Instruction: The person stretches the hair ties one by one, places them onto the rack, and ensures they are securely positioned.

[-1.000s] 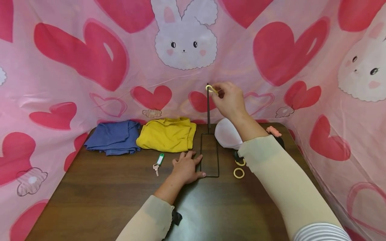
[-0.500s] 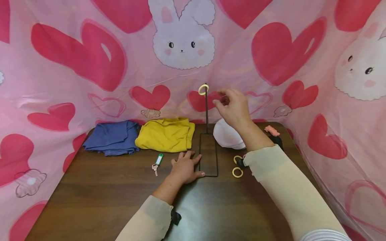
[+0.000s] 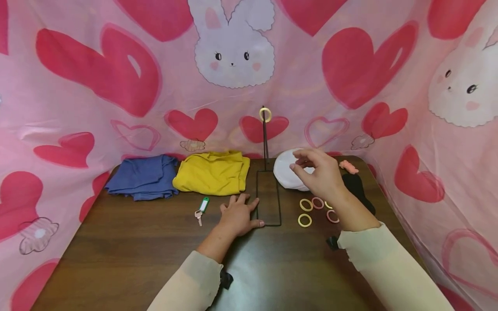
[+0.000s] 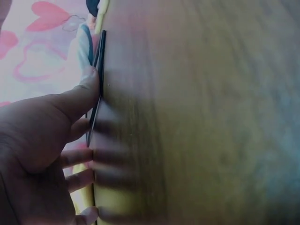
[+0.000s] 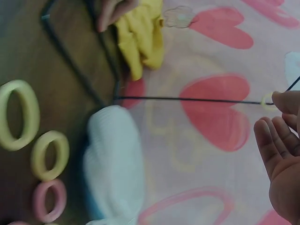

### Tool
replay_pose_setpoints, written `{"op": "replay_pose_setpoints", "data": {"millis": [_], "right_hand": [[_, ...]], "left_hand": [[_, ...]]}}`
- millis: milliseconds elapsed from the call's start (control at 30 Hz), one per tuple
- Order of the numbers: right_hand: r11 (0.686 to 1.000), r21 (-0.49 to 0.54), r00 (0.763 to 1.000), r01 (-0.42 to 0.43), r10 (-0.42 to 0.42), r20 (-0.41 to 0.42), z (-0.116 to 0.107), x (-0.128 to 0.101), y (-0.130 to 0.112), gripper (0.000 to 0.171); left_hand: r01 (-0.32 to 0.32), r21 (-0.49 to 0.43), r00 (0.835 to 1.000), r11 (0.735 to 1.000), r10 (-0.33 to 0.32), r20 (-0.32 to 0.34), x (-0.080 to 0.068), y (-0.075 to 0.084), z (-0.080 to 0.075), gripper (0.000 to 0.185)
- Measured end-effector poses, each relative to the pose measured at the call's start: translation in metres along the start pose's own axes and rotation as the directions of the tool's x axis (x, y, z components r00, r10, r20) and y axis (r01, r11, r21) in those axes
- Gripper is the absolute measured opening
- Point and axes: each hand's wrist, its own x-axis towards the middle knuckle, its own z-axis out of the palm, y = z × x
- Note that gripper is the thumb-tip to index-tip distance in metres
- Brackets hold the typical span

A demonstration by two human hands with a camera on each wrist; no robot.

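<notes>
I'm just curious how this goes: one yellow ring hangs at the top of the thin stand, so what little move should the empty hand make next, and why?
Probably lower the right hand to a loose ring on the table and pinch it. That hand is empty above several rings, one yellow ring already hangs on the stand, and the left hand presses the stand's base.

Wooden table [image 3: 128, 250] (cloths [image 3: 212, 172], rings [image 3: 304, 220])

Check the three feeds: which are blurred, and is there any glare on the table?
Head view: sharp, wide-angle bending at the edges, soft sheen on the table near the sleeves. Left wrist view: table grain smeared, left hand soft. Right wrist view: hair rings and white cloth out of focus.
</notes>
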Motion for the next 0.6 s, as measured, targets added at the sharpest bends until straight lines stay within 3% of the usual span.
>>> {"op": "replay_pose_setpoints", "data": {"millis": [333,600], "right_hand": [[0.996,-0.092,0.987,-0.017,0.031,0.159,-0.009,-0.054,0.024,0.029],[0.989,-0.139,0.951,-0.056,0.095,0.295,-0.011,-0.084,0.034,0.028]], "left_hand": [[0.008,-0.004,1.000,1.000,-0.008,-0.003,0.000,0.000,-0.002,0.085],[0.009,-0.013,1.000,1.000,-0.009,-0.008,-0.001,-0.001,-0.004,0.084]]}}
